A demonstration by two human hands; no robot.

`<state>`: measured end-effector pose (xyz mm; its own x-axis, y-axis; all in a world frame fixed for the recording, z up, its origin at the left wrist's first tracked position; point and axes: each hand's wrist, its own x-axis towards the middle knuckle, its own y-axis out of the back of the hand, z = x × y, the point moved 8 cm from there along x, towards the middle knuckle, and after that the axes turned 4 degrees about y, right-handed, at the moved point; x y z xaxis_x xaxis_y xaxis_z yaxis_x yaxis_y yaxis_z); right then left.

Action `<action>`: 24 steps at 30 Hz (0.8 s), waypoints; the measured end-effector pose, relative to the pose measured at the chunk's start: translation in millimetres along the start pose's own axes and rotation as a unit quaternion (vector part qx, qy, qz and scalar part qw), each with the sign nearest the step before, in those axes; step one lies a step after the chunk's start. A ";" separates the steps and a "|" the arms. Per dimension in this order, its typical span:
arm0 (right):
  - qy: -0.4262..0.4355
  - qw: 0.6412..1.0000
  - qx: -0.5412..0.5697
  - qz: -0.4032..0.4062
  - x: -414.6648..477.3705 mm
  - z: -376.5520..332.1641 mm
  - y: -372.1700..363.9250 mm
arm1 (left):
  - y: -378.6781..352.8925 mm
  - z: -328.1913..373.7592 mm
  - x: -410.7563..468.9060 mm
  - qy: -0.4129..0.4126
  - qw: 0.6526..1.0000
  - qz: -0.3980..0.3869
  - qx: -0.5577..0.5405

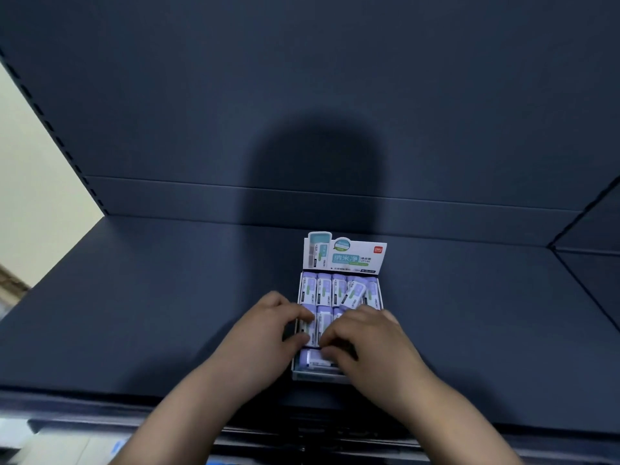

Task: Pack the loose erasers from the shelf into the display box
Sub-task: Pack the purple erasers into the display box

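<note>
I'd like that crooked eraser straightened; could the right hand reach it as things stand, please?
Probably yes: the crooked eraser lies uncovered atop the back row, just beyond the right hand, and the box is open above, with nothing between them.

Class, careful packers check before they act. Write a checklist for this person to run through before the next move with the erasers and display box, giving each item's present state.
1. The display box sits flat on the shelf: ok.
2. The far row lies in line: not ok; a tilted eraser rests across its right end.
3. The left hand has a grip on a middle-row eraser: ok; finger and thumb pinch it.
4. The right hand holds an eraser: cannot tell; its curled fingers hide what is beneath.
5. The near row is full: cannot tell; the right hand covers most of it.
</note>
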<state>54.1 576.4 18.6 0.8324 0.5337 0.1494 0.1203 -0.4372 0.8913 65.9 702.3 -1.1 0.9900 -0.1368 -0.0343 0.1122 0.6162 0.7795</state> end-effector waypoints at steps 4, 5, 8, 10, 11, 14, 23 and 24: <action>-0.001 1.000 0.004 0.023 -3.1 6.7 0.5 | 1.9 -0.1 0.0 -0.008 1.000 0.020 -0.002; -0.004 1.000 -0.004 0.017 -2.8 7.9 -2.4 | 2.2 1.1 -0.5 -0.010 1.000 0.024 -0.005; -0.021 0.999 -0.011 0.039 -1.2 12.5 1.4 | -2.1 9.9 -3.5 -0.029 0.999 0.012 0.010; -0.065 0.992 0.016 0.109 0.7 27.7 20.6 | -5.5 14.1 -5.1 -0.035 0.999 -0.007 0.026; -0.101 0.986 0.022 0.132 1.1 38.9 30.4 | -6.8 14.9 -5.6 -0.033 0.999 -0.018 0.032; -0.198 0.974 -0.008 0.107 4.0 67.5 43.4 | -5.5 14.6 -6.8 -0.026 0.998 -0.038 0.044; -0.264 0.959 -0.100 0.001 21.6 70.3 20.7 | -0.2 17.7 -7.8 -0.027 0.998 -0.027 0.059; -0.261 0.960 -0.097 0.003 22.4 68.7 22.2 | 0.0 18.0 -7.3 -0.025 0.998 -0.021 0.051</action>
<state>112.5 528.9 12.3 0.9966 0.0745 -0.0351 0.0540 -0.2681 0.9619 57.1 689.3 10.5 0.9790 -0.2001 -0.0386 0.1408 0.5274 0.8378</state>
